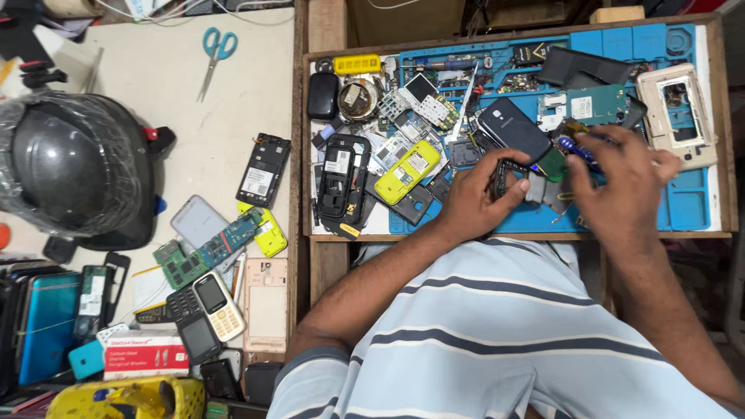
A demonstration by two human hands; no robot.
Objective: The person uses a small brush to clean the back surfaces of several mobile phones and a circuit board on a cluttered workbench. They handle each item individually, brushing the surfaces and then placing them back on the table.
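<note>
Single head-worn view, looking steeply down from above onto desk [233, 116] and blue repair mat [691, 206]. Close range, own striped shirt [497, 334] filling lower frame. No second view to share.

scissors [218, 48], helmet [75, 167], yellow phone [407, 171]

- the small dark part [508, 177] in the left hand [477, 203] is mostly covered by its fingers.
- the right hand [621, 194] is blurred, hiding most of the blue-handled tool [578, 151].
- the yellow case [128, 399] is cut off at the bottom edge.
</note>
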